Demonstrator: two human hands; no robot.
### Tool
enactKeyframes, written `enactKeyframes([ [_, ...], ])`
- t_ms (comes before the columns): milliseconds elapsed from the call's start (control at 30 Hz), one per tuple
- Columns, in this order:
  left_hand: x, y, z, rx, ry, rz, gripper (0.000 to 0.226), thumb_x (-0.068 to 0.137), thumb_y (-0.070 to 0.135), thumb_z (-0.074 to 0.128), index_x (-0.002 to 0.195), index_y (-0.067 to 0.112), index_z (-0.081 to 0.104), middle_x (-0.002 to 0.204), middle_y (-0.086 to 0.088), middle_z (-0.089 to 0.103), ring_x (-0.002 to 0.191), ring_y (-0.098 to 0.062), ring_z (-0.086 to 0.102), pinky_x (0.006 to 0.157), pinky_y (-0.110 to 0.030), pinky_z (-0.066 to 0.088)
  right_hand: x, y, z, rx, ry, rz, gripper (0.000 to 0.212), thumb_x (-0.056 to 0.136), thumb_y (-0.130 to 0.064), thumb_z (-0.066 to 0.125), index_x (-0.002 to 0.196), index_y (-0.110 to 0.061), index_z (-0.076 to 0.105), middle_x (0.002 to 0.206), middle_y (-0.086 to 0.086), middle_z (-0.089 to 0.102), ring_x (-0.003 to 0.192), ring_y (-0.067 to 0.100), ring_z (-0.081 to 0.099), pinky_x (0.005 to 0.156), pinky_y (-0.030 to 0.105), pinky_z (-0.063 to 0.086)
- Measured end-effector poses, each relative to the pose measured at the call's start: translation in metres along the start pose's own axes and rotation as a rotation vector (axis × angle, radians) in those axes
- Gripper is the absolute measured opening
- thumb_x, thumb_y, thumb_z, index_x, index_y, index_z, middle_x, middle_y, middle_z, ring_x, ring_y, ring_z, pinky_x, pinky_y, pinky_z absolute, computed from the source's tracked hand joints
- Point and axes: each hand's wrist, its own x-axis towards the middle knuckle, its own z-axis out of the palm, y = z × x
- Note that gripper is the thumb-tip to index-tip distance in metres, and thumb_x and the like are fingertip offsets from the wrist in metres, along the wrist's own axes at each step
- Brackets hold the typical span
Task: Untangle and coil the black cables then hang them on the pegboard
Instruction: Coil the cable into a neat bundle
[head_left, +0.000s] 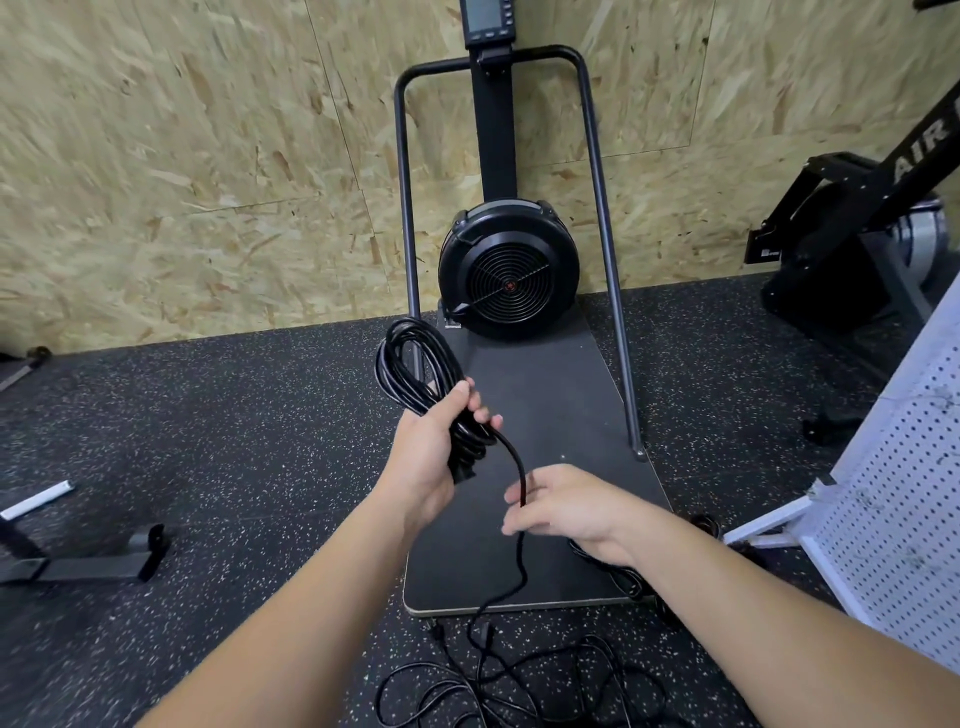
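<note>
The floor (208, 441) is black with little specks. Near us, loose black cable (498, 680) lies in a tangle on it. The right hand (566, 506) is loosely curled around one strand running up to the left hand (431, 452). That hand grips the coil (415, 364), whose long loops point up and away. The white pegboard (893, 493) stands at right.

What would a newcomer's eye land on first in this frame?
The coil of black cable held up at centre in the left hand, its tail running through the right hand to loose cable on the floor. Behind stands a black fan machine; a white pegboard leans at right.
</note>
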Motion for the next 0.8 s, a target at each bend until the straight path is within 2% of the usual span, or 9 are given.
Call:
enactKeyframes([
  [67, 0.005, 0.005, -0.008, -0.010, 0.052, 0.000, 0.008, 0.109, 0.016, 0.066, 0.110, 0.008, 0.067, 0.086, -0.005, 0.056, 0.080, -0.021, 0.058, 0.085, -0.040, 0.059, -0.001, -0.004, -0.003, 0.057, 0.031, 0.024, 0.033, 0.091, 0.000, 0.081, 0.123, -0.002, 0.069, 0.095, 0.011, 0.082, 0.092, 0.022, 0.082, 0.082, 0.030, 0.065],
  [133, 0.009, 0.011, -0.016, 0.066, 0.103, 0.004, 0.009, 0.107, 0.023, 0.071, 0.106, 0.015, 0.069, 0.087, -0.003, 0.059, 0.084, -0.024, 0.063, 0.084, -0.039, 0.054, -0.001, -0.008, -0.010, 0.143, 0.153, -0.007, 0.025, 0.095, -0.004, 0.081, 0.117, 0.000, 0.072, 0.088, 0.010, 0.079, 0.070, 0.015, 0.076, 0.065, 0.025, 0.059],
  [200, 0.009, 0.014, -0.020, 0.129, 0.129, 0.027, 0.010, 0.106, 0.024, 0.072, 0.102, 0.015, 0.069, 0.085, -0.004, 0.061, 0.081, -0.023, 0.064, 0.088, -0.041, 0.053, 0.000, -0.013, -0.019, 0.039, 0.377, -0.112, 0.009, 0.095, -0.015, 0.084, 0.098, -0.009, 0.079, 0.079, 0.005, 0.078, 0.059, 0.010, 0.067, 0.063, 0.028, 0.054],
  [267, 0.007, 0.012, -0.022, 0.184, 0.139, 0.024, 0.013, 0.107, 0.023, 0.070, 0.101, 0.012, 0.069, 0.083, -0.005, 0.061, 0.078, -0.023, 0.063, 0.081, -0.040, 0.056, 0.001, -0.018, -0.025, -0.292, 0.562, -0.205, 0.020, 0.096, -0.029, 0.081, 0.080, -0.017, 0.079, 0.071, -0.004, 0.077, 0.058, 0.009, 0.063, 0.063, 0.027, 0.049],
  [367, 0.007, 0.009, -0.028, 0.528, 0.149, 0.034, 0.027, 0.101, 0.034, 0.072, 0.086, 0.012, 0.067, 0.076, -0.008, 0.064, 0.072, -0.026, 0.061, 0.068, -0.044, 0.045, -0.014, -0.031, -0.024, -0.728, 0.409, -0.264, 0.033, 0.103, -0.040, 0.068, 0.077, -0.023, 0.076, 0.069, -0.008, 0.069, 0.066, 0.011, 0.063, 0.064, 0.031, 0.049],
  [433, 0.005, 0.007, -0.033, 0.727, 0.096, 0.042, 0.036, 0.101, 0.032, 0.071, 0.080, 0.005, 0.060, 0.073, -0.009, 0.061, 0.067, -0.025, 0.055, 0.063, -0.042, 0.042, -0.027, -0.041, -0.023, -0.802, 0.215, -0.315, 0.036, 0.109, -0.043, 0.059, 0.082, -0.024, 0.073, 0.064, -0.010, 0.059, 0.057, 0.008, 0.052, 0.060, 0.033, 0.042],
  [500, -0.002, 0.004, -0.032, 0.752, -0.028, -0.055, 0.038, 0.103, 0.038, 0.072, 0.082, 0.008, 0.061, 0.076, -0.011, 0.059, 0.069, -0.025, 0.054, 0.061, -0.037, 0.043, -0.036, -0.052, -0.022, -0.658, 0.123, -0.369, 0.038, 0.111, -0.046, 0.055, 0.085, -0.023, 0.072, 0.058, -0.011, 0.049, 0.050, 0.008, 0.041, 0.055, 0.031, 0.034],
  [633, -0.018, -0.013, -0.018, 0.568, -0.213, -0.367, 0.053, 0.093, 0.069, 0.076, 0.098, 0.017, 0.075, 0.093, -0.014, 0.059, 0.082, -0.028, 0.056, 0.081, -0.046, 0.046, -0.037, -0.059, -0.020, -0.341, 0.242, -0.379, 0.044, 0.102, -0.057, 0.070, 0.080, -0.021, 0.080, 0.060, 0.001, 0.044, 0.056, 0.019, 0.035, 0.055, 0.031, 0.027],
  [800, -0.023, -0.031, -0.006, 0.390, -0.202, -0.416, 0.069, 0.089, 0.079, 0.073, 0.115, 0.014, 0.076, 0.098, -0.008, 0.062, 0.076, -0.019, 0.060, 0.079, -0.040, 0.052, -0.031, -0.059, -0.023, 0.060, 0.243, -0.235, 0.027, 0.096, -0.029, 0.085, 0.100, -0.003, 0.078, 0.066, 0.002, 0.056, 0.056, 0.014, 0.045, 0.052, 0.028, 0.035],
])
